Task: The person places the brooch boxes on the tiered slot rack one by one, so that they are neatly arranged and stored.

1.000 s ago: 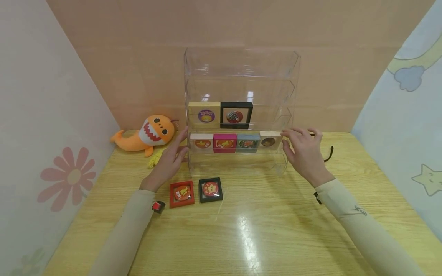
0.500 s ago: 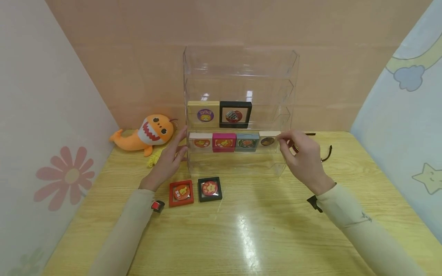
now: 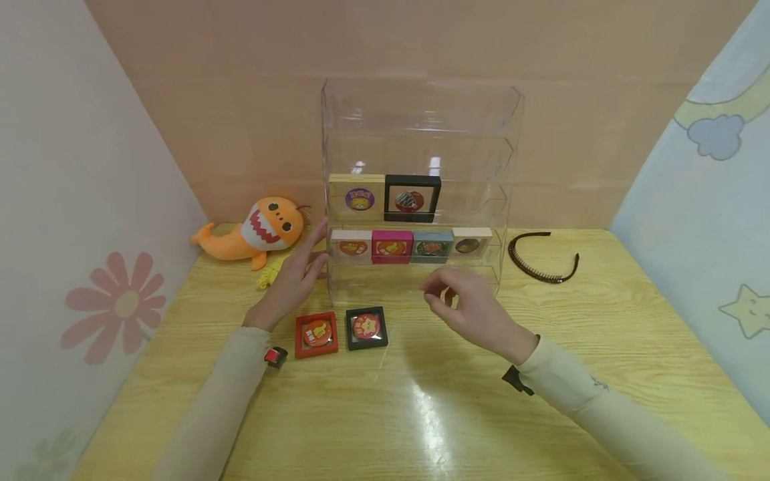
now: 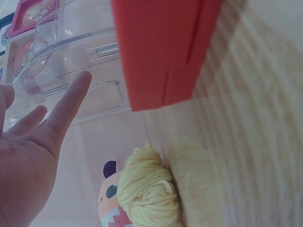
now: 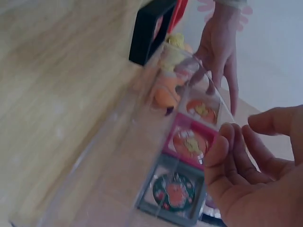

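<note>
My left hand point(image 3: 290, 284) touches the left side of a clear tiered display rack point(image 3: 421, 121), fingers extended. My right hand point(image 3: 472, 310) is in the air before the rack's lower right, its fingers loosely bent around nothing. On the rack's lower filled tier stand white point(image 3: 351, 247), magenta point(image 3: 392, 247), grey-blue point(image 3: 432, 248) and cream point(image 3: 472, 246) badge boxes. One tier up are a pale yellow box point(image 3: 357, 198) and a black one point(image 3: 412, 199). On the table, a red-framed badge box point(image 3: 316, 334) and a dark-framed one point(image 3: 366, 327) lie flat, between my hands.
An orange shark plush point(image 3: 265, 230) and a ball of yellow yarn point(image 4: 150, 189) are left of the rack. A dark toothed headband point(image 3: 535, 267) lies to its right. Patterned walls point(image 3: 120, 200) border the wooden table point(image 3: 469, 414).
My right hand has let go of the cream box at the tier's right end and moved left and toward me, uncovering the headband. The left hand stays against the rack.
</note>
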A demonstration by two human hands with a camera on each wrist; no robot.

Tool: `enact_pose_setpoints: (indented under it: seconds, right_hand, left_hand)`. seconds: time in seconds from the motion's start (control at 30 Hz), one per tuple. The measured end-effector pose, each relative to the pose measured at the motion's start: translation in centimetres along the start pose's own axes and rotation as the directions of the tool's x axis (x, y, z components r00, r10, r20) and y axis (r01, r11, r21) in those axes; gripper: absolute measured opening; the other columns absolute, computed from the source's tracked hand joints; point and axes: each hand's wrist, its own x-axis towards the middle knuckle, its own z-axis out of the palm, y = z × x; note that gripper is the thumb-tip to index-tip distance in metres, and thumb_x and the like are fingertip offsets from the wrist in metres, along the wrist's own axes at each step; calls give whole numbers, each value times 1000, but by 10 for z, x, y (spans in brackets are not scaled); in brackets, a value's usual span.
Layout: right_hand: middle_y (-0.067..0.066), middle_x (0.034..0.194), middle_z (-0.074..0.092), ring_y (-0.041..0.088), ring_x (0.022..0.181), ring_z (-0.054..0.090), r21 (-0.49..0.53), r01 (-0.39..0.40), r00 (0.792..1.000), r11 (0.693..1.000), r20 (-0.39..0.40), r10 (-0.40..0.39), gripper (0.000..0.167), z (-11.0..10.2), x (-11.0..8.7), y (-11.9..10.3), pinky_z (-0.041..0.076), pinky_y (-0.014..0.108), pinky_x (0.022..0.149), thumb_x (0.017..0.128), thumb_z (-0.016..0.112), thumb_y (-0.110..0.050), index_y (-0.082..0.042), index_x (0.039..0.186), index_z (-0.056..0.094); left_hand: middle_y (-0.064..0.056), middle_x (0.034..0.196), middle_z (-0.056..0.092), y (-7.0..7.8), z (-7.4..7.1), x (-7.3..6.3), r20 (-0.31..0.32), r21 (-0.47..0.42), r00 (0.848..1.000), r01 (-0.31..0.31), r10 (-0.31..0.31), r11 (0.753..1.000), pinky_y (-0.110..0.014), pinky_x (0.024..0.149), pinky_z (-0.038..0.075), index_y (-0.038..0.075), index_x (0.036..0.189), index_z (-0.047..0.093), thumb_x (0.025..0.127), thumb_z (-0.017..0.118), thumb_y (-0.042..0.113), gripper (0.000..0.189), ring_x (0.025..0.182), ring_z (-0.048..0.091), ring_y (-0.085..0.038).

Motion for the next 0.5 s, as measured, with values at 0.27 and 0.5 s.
enact_pose_setpoints:
  seconds: [0.27, 0.5]
  right_hand:
    - [-5, 93, 65, 9, 81, 61, -2, -136, 961, 991, 242, 132, 23, 27, 0, -2, 55, 29, 67, 92, 75, -12, -9, 113, 67]
    - [-1, 94, 67, 8, 71, 59, -51, -214, 896, 975, 388, 217, 49, 45, 0, 8, 53, 25, 63, 89, 79, -17, 0, 131, 59]
  left_hand:
    - [-9, 163, 29, -1, 0, 1, 1, -7, 1000, -6, 6, 1000, -38, 84, 62, 47, 161, 11, 111, 42, 19, 66, 130, 54, -35]
    - [-10, 162, 29, -1, -1, 1, 0, -4, 1000, -14, 14, 1000, -38, 83, 62, 46, 161, 11, 111, 42, 19, 65, 130, 54, -36]
